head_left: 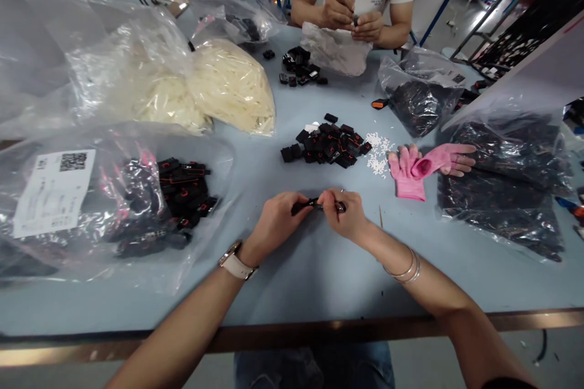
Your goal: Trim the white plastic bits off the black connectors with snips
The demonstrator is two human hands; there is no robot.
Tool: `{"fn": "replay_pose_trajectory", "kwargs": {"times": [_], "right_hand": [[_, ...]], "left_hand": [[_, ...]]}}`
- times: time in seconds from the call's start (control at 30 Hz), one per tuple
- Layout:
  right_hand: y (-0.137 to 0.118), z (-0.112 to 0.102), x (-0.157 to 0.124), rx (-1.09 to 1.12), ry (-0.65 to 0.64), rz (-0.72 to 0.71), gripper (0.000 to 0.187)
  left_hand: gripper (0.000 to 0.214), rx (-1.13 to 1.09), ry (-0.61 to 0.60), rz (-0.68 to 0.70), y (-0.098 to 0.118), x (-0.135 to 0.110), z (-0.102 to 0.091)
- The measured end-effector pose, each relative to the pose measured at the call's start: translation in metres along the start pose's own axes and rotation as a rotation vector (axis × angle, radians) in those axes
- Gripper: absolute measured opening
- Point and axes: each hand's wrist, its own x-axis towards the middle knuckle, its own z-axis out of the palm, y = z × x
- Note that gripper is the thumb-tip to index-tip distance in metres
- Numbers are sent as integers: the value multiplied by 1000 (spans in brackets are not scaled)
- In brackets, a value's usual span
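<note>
My left hand [280, 219] is closed, pinching a small black plastic part [301, 205] between thumb and fingers. Right beside it my right hand [347, 214] is wrapped around a dark, shiny tool [340, 207]; its kind is mostly hidden by the fingers. The tool's thin front end meets the black part between both hands, above the table. Beyond the hands lies a heap of black plastic parts [333, 144] with orange-red marks. Small white pieces [378, 153] are scattered at the heap's right side.
Pink gloves [408, 179] lie right of the white pieces. Clear bags of black parts stand left [137, 206] and right [502, 182]; a bag of cream-coloured pieces [232, 85] is at back left. Across the table [274, 292], a co-worker's hands [353, 15] hold a small dark piece.
</note>
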Motion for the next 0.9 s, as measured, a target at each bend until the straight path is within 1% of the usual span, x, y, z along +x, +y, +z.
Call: {"fn": "replay_pose_trajectory", "kwargs": {"times": [0.17, 0.23, 0.33, 0.4, 0.43, 0.6, 0.67, 0.8, 0.9], "right_hand": [[1, 2, -1, -35, -65, -8, 42], [1, 1, 0, -31, -42, -12, 42], [-1, 0, 0, -3, 31, -28, 42], [-2, 0, 0, 6, 31, -29, 43], [-2, 1, -1, 6, 12, -25, 44], [-2, 3, -1, -31, -121, 33, 47], [-2, 3, -1, -20, -118, 53, 47], [-2, 0, 0, 43, -51, 111, 47], [-3, -2, 2, 54, -81, 147, 45]], "left_hand": [[4, 7, 11, 12, -1, 0, 1], [4, 4, 12, 11, -1, 0, 2], [3, 6, 5, 3, 0, 1, 1], [3, 8, 4, 2, 1, 1, 1], [4, 9, 3, 3, 1, 1, 1], [6, 14, -15, 22, 1, 1, -1], [7, 11, -14, 26, 1, 1, -1], [6, 9, 5, 17, 1, 1, 0], [6, 10, 9, 22, 1, 1, 1]]}}
